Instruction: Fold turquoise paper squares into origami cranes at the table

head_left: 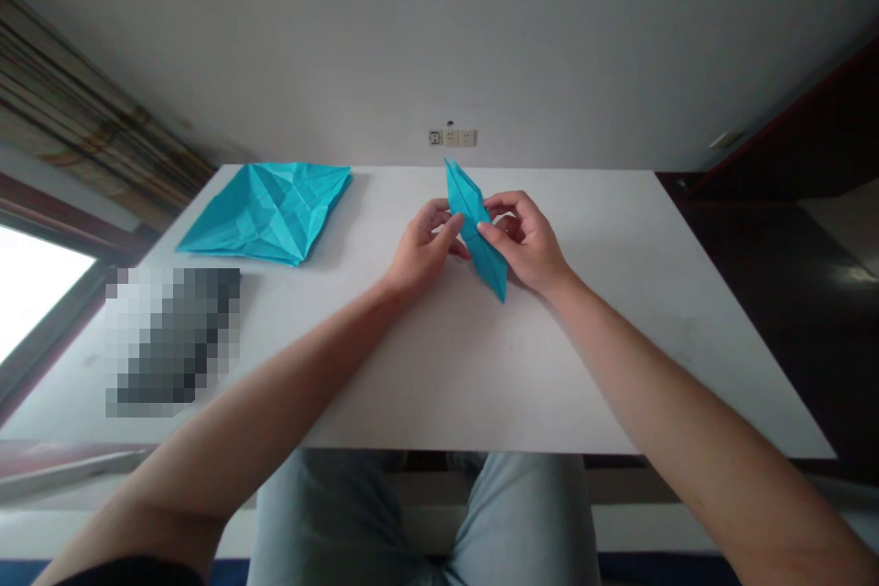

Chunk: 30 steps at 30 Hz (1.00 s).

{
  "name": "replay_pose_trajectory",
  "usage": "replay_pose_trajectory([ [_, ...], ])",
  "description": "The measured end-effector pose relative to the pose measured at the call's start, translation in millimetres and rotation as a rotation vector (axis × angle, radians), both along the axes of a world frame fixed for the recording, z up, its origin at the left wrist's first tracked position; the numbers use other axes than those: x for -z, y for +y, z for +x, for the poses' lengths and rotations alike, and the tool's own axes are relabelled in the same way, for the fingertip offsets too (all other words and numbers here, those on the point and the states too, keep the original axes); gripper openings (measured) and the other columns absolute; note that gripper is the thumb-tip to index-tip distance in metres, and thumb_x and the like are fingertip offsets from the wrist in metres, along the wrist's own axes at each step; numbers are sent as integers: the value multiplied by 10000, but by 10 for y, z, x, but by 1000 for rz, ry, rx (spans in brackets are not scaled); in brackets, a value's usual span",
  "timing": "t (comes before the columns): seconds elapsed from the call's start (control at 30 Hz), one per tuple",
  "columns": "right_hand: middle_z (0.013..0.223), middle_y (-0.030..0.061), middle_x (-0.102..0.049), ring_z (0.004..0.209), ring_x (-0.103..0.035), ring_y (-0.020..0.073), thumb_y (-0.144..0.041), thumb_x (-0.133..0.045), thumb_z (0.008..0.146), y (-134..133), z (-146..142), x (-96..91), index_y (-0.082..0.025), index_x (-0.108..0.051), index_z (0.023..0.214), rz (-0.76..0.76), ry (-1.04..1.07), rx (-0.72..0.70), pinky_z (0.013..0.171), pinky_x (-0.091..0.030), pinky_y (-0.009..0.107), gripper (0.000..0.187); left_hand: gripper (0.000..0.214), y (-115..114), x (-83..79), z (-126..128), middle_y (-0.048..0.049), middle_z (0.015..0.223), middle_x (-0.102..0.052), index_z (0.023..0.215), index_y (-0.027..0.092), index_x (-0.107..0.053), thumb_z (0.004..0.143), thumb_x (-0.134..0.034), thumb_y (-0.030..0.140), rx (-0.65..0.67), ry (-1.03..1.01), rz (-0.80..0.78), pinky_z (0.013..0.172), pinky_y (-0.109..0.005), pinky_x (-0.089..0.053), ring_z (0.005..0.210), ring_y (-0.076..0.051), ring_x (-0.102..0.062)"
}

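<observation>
A folded piece of blue origami paper [479, 224], long and narrow with pointed ends, is held tilted above the middle of the table. My left hand [429, 245] pinches its left edge, the thumb lying on the near face. On the opposite edge my right hand [526, 243] grips it too, thumb in front and fingers partly hidden behind. The upper tip is split into two points; a single point shows at the lower end.
The white table [467, 366] reaches back to a wall with sockets [451, 138]. At its back left lies a creased, opened blue paper sheet [275, 211]. A dark, pixelated object [175, 339] lies nearer on the left.
</observation>
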State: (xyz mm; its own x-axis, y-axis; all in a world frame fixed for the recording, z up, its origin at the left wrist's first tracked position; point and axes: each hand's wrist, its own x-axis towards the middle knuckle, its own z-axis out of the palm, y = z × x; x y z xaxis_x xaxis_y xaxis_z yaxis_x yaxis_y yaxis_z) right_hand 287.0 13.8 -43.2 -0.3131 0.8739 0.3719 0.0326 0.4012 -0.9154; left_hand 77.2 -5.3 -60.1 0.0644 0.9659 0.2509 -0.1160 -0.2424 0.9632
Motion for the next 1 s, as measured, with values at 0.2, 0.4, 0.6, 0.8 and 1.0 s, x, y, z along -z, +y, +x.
replay_pose_trajectory([
  [0.2, 1131, 34, -742, 838, -661, 189, -802, -913, 970, 20, 6, 19, -330, -764, 1263, -42, -14, -53, 664, -594, 307, 575, 555, -26, -27, 6, 7, 997, -759, 1178, 266, -696, 1070, -812, 798, -45, 86, 62, 639, -259, -640, 658, -110, -699],
  [0.4, 1093, 33, -759, 971, -737, 233, -717, -882, 1037, 10, 2, -18, -362, -743, 1509, -21, 4, -74, 750, -668, 327, 607, 668, -62, -53, 13, 9, 945, -756, 1102, 260, -692, 1077, -684, 928, -9, -12, 38, 688, -285, -663, 676, -136, -739],
  [0.6, 1331, 47, -802, 1059, -759, 212, -680, -902, 1035, 70, -13, 69, -345, -746, 1429, 12, 59, -96, 743, -659, 289, 540, 479, -86, -135, 13, -5, 1018, -799, 1128, 231, -703, 1120, -745, 708, 33, -19, -40, 698, -273, -653, 699, -132, -762],
  [0.8, 1116, 20, -810, 1011, -739, 218, -690, -913, 1007, 75, 11, 60, -311, -810, 1192, -20, 60, -105, 772, -631, 309, 434, 448, -55, -103, -1, -11, 992, -787, 1075, 228, -680, 1068, -795, 661, 28, 17, -23, 697, -283, -660, 685, -132, -738],
  [1.0, 973, 53, -790, 803, -646, 196, -748, -668, 1144, 0, 56, -79, -240, -851, 939, -101, -28, -157, 724, -523, 349, 577, 484, -44, -66, -9, -19, 1006, -796, 1102, 221, -692, 1001, -898, 647, -27, 76, 17, 699, -267, -652, 750, -140, -755],
])
